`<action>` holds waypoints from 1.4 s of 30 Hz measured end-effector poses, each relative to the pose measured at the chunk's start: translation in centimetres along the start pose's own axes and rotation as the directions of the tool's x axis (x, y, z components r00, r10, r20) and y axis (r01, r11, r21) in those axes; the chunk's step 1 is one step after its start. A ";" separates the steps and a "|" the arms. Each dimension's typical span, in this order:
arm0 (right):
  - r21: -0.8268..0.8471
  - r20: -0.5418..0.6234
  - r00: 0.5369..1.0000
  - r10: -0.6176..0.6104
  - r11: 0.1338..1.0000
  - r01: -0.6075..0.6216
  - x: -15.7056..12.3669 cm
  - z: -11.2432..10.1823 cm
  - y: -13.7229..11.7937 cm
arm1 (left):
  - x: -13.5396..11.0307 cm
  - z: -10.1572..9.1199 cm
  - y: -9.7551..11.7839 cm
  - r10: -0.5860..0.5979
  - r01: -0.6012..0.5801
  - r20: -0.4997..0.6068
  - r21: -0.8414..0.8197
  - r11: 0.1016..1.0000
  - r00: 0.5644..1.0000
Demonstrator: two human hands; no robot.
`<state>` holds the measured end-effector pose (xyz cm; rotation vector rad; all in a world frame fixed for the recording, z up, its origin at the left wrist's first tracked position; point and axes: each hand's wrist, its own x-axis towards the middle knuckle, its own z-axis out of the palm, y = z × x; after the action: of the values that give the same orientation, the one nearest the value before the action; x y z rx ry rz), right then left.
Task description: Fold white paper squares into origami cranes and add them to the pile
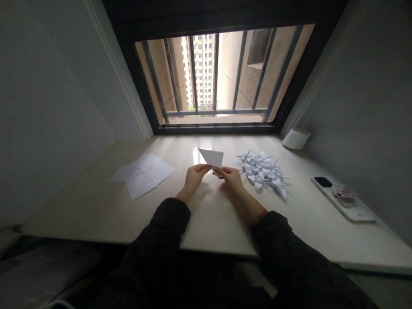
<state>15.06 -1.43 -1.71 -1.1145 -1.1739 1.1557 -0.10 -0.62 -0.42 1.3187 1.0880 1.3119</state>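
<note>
The left hand point(195, 176) and right hand point(230, 177) both pinch a folded white paper sheet point(213, 158) by its near end, over the windowsill point(212, 227). It sits between flat paper squares point(142, 175), left, and piled origami pieces point(261, 169) (many sharply pointed), right.

The left hand point(195, 175) and right hand point(230, 177) hide the lower part of the folded paper point(213, 158), any creases there too small to tell. Dark sleeves point(169, 217) run off the bottom edge; the lower-left clutter point(47, 270) (dim, blurred) is cut off too. Overlaps obscure the paper pile's point(261, 169) count.
</note>
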 end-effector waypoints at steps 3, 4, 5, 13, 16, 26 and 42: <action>-0.007 0.034 0.999 0.000 1.000 0.000 -0.2 0.2 -0.1 | -0.6 0.7 0.0 -0.050 0.048 -0.053 -0.028 0.998 0.997; -0.018 0.045 0.999 0.001 1.000 0.000 -0.2 0.2 0.0 | -0.8 0.8 0.2 -0.074 0.072 -0.078 -0.032 0.997 0.994; -0.030 0.055 0.999 0.003 1.000 -0.001 -0.3 0.2 0.0 | -1.0 0.9 0.3 -0.100 0.097 -0.097 -0.041 0.994 0.990; -0.079 0.107 0.994 -0.011 0.997 0.020 -0.4 0.5 0.2 | -0.3 -0.2 0.8 -0.218 0.178 -0.208 -0.194 0.965 0.954; -0.094 0.123 0.992 -0.007 0.995 0.019 -0.6 0.7 0.2 | 0.2 -0.9 1.0 -0.236 0.175 -0.252 -0.243 0.954 0.939; -0.184 0.156 0.987 0.026 0.983 0.003 -0.9 1.0 0.3 | 1.0 -1.8 1.0 -0.240 0.143 -0.385 -0.264 0.954 0.891; -0.154 0.176 0.984 -0.004 0.988 0.032 -1.0 1.4 0.4 | 0.8 -1.2 0.4 -0.028 -0.044 -0.593 -0.106 0.993 0.805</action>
<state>13.58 -2.36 -2.09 -1.1348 -1.4287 1.1822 -1.30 0.18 0.12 0.8286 1.3969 1.8349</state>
